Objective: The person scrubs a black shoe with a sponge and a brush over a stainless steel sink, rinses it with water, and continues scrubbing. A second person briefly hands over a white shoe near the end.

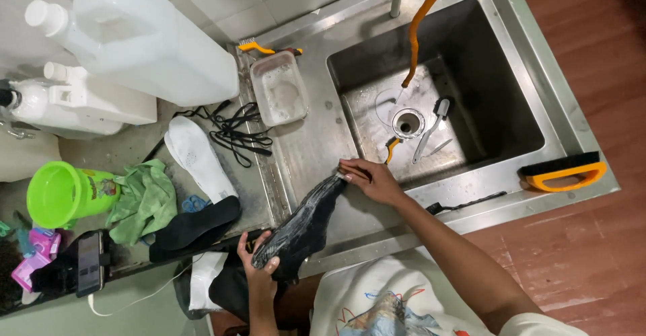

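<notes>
I have a wet black shoe (303, 225) lying across the steel draining board beside the sink (511, 60), held at both ends so it cannot slide on the slick metal. My left hand (259, 265) is wrapped around the end nearest me, fingers curled over the edge and thumb underneath — a firm closed grip that keeps it from turning. My right hand (373, 181) lies flatter over the far end, pressing it down at the rim of the basin; there may be something thin under those fingers, but I cannot make it out from here.

The shoe sits right at the basin's edge so that water runs off into it. In the basin an orange hose (415, 36) hangs down toward the drain (406, 123), and a small brush (434, 124) lies just beside that drain. A clear tub of soapy water (279, 88) stands near on the board, within easy reach, with another brush (259, 47) behind it.

The dry parts are kept apart on the table to my left — a white insole (198, 156), a black insole (196, 225) and the tangled black laces (235, 129). A green cloth (145, 200), a green cup (60, 193) and white jugs (145, 43) are farther off. An orange-handled scrubbing brush (564, 171) rests on the sink's right rim.
</notes>
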